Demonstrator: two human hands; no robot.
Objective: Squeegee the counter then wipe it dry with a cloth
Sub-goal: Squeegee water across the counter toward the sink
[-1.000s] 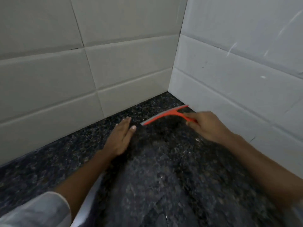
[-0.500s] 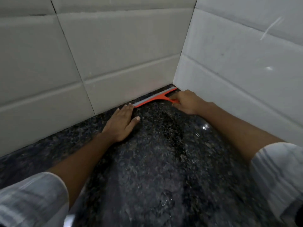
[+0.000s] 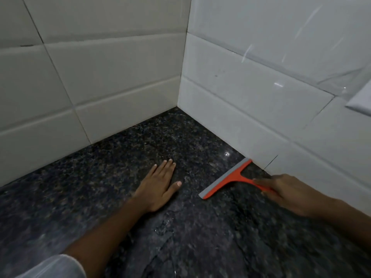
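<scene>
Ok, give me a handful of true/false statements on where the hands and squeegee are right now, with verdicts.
1. The right hand grips the orange squeegee by its handle. True.
2. The left hand holds a cloth. False: it lies flat and empty, palm down on the counter; no cloth is in view.
3. The squeegee's blade sits in the far corner where the two tiled walls meet. False: it is nearer the person, one end close to the right wall.
4. The left hand touches the squeegee. False: bare counter shows between them.
5. The counter is dark speckled stone. True.
</scene>
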